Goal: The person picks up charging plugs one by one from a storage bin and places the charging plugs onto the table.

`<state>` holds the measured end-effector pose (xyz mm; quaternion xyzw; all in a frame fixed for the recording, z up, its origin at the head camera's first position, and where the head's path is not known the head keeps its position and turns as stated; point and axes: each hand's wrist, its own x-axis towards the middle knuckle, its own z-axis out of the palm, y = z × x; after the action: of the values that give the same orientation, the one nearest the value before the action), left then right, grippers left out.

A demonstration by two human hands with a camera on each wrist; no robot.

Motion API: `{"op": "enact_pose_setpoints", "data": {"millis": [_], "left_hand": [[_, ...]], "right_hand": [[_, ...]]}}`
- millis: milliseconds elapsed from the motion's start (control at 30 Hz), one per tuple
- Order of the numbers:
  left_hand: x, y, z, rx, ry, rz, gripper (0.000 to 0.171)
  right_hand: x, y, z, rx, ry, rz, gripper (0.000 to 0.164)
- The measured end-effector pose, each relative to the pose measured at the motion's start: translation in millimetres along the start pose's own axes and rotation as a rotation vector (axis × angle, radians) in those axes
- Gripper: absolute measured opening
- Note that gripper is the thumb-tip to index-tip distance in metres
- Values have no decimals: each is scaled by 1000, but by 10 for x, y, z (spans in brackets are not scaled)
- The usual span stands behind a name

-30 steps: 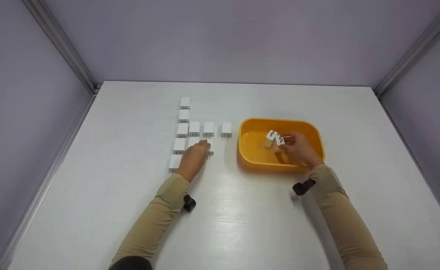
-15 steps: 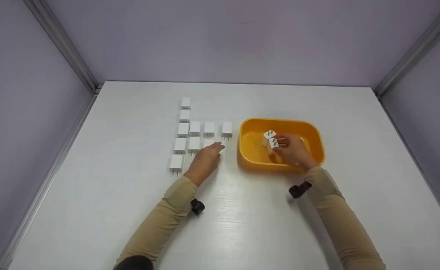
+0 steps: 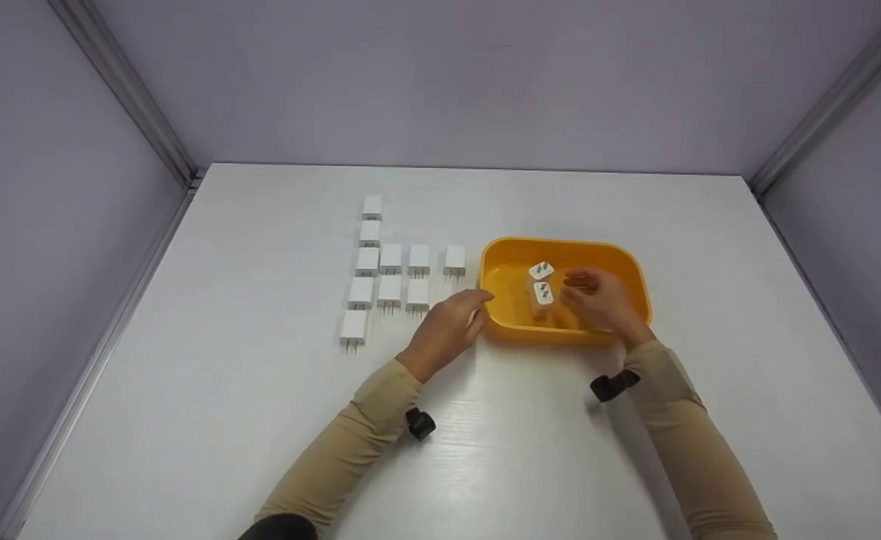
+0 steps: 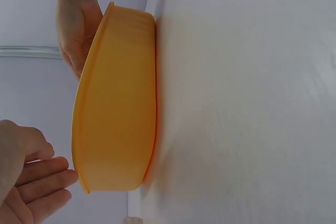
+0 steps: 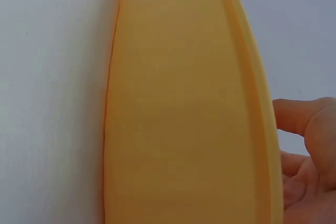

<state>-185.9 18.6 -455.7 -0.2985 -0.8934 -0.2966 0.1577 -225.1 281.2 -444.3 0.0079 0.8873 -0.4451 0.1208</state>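
Two white plug-in chargers, a rear one (image 3: 541, 271) and a front one (image 3: 543, 293), stand prongs up inside the yellow basin (image 3: 489, 311). My right hand (image 3: 602, 300) is inside the basin just right of them, thumb and fingers spread apart, holding nothing. In the right wrist view, the basin wall partly hides the right hand (image 5: 307, 156). My left hand (image 3: 448, 330) reaches to the basin's left rim with fingertips right at it. The left wrist view has the left hand (image 4: 37, 182) with fingers mostly extended beside the rim, gripping nothing.
Left of the basin, several white chargers lie in rows on the white table (image 3: 185, 375), prongs toward me. A single charger (image 3: 454, 259) lies nearest the basin. Pale walls (image 3: 440, 90) enclose the table behind and at both sides.
My left hand has moved right, from the rows of chargers to the basin's rim. My right hand has let go of the front charger, which now stands beside the rear one.
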Motion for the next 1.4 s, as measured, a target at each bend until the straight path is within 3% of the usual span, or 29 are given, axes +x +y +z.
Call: {"op": "enact_pose_setpoints", "data": {"millis": [133, 333, 433, 533, 633, 833, 933, 1200, 1400], "left_hand": [[14, 61, 28, 12, 8, 23, 23], [57, 140, 58, 7, 1, 59, 23], [79, 168, 81, 2, -1, 58, 23], [101, 205, 104, -4, -6, 55, 23], [138, 243, 141, -17, -21, 50, 23], [236, 307, 218, -56, -65, 1, 24], [292, 332, 251, -75, -95, -44, 25], [459, 393, 342, -110, -175, -168, 28], [531, 415, 404, -164, -187, -267, 31]], "right_hand": [[-46, 69, -65, -18, 151, -55, 36], [-108, 197, -108, 59, 495, -200, 24], [-138, 264, -142, 104, 651, -208, 22], [-152, 349, -188, 125, 751, -170, 25], [-151, 428, -232, 149, 737, -98, 31], [-149, 520, -284, 194, 512, 141, 43], [-151, 529, -290, 224, 466, 217, 46], [-145, 524, -243, 294, 465, 245, 44], [-152, 494, -212, 326, 471, 265, 45]]}}
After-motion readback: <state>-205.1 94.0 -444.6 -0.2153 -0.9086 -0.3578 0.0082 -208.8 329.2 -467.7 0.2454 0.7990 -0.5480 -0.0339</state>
